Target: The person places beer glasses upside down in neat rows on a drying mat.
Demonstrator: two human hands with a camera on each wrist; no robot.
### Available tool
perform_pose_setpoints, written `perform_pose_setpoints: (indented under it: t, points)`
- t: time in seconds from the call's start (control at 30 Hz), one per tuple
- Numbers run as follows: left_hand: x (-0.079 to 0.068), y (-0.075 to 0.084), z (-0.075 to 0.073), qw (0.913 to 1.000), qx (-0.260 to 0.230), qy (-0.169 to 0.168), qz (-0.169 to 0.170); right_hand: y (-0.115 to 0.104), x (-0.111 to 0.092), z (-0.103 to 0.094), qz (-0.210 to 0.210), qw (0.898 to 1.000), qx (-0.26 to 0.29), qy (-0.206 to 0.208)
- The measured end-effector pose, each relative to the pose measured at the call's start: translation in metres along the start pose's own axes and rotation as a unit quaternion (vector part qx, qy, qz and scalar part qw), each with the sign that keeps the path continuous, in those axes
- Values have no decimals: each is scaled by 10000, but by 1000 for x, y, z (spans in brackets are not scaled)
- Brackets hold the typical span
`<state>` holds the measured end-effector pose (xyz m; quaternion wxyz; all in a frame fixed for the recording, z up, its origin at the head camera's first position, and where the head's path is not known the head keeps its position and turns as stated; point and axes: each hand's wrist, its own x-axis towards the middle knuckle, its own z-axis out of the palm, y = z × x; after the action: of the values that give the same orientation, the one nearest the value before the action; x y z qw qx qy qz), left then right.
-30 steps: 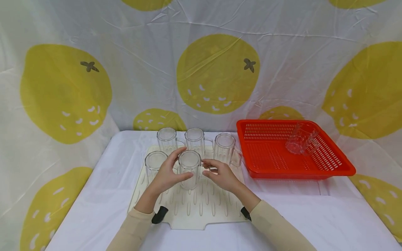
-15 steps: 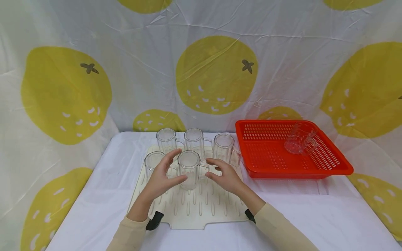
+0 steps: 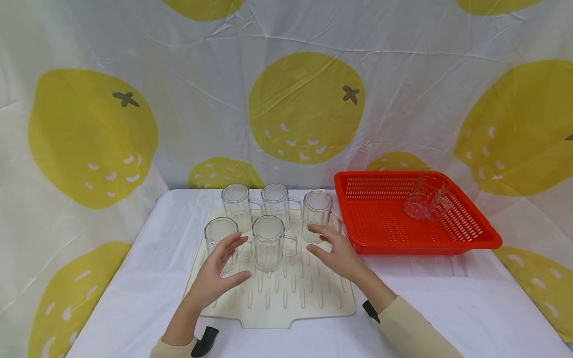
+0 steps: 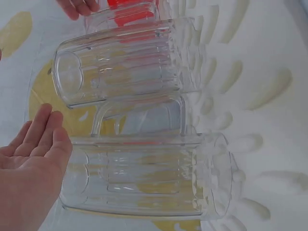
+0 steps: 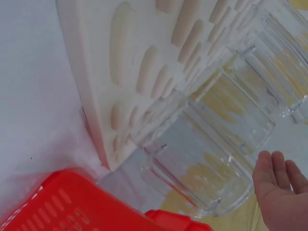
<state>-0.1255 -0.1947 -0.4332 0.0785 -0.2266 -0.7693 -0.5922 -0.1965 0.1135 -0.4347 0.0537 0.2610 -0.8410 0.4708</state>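
Observation:
Several clear glass mugs stand upside down on a cream ridged drying mat (image 3: 268, 311). The front middle mug (image 3: 267, 248) has its handle to the right, and neither hand touches it. Just left of it, the front left mug (image 3: 220, 231) is partly hidden behind my left hand (image 3: 216, 278), whose fingers are spread and hold nothing. My right hand (image 3: 335, 252) hovers in front of the right mug (image 3: 317, 204), its fingers loosely bent with nothing between them. Behind are the back left mug (image 3: 237, 206) and the back middle mug (image 3: 275, 204).
A red plastic basket (image 3: 416, 243) stands on the white-covered table right of the mat. One clear glass mug (image 3: 421, 199) lies tilted inside it. A white curtain (image 3: 201, 109) printed with lemons hangs behind the table.
Both hands have come away from the front middle mug: the left moved left and toward me, the right moved right. The mug stays where it stood on the mat.

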Motion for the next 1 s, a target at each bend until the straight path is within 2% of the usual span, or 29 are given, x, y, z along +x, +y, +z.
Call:
perform_pose_setpoints:
  t: [0.3,0.4,0.53,0.7,1.0]
  points:
    - [-22,-1,-17,9983,-138,543,135,-6,-7,-27,-319,9982,-76,500]
    - [-29,-2,-24,9971,-172,745,52,-3,-11,-37,-410,9965,-39,723]
    - [-37,-6,-32,9948,-4,1002,-194,1,-16,-53,-438,9937,-15,1028]
    - [-47,-12,-38,9904,396,1207,-544,4,-21,-70,-278,9905,-47,1349]
    - [-55,-25,-44,9823,859,1261,-1089,14,-28,-96,-161,9841,-147,1760]
